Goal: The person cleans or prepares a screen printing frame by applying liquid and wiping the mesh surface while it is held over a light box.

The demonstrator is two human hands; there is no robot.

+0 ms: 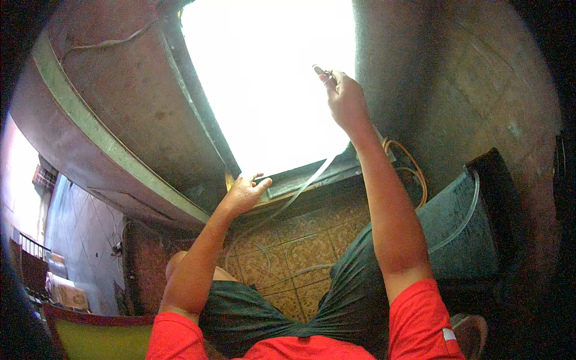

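Observation:
A brightly glowing panel (pixel 270 84), white and nearly featureless from glare, lies before me in a dark frame. Over its right side my right hand (pixel 346 99) is closed in a pinch. A small, short, slim thing (pixel 318 70) pokes out from the fingertips, too small and washed out to name. My left hand (pixel 245 193) rests at the panel's near left corner, thumb and forefinger apart, holding nothing that I can see. Below the panel's near edge, a pale clear strip or tube (pixel 305 185) slants down toward the floor.
Orange cable (pixel 420 174) loops beside my right forearm. To the right stands a greenish, dark-edged box-like thing (pixel 459 222) with a clear tube over it. Patterned brown tiles (pixel 309 255) cover the floor between my legs. A curved ledge (pixel 114 132) runs along the left.

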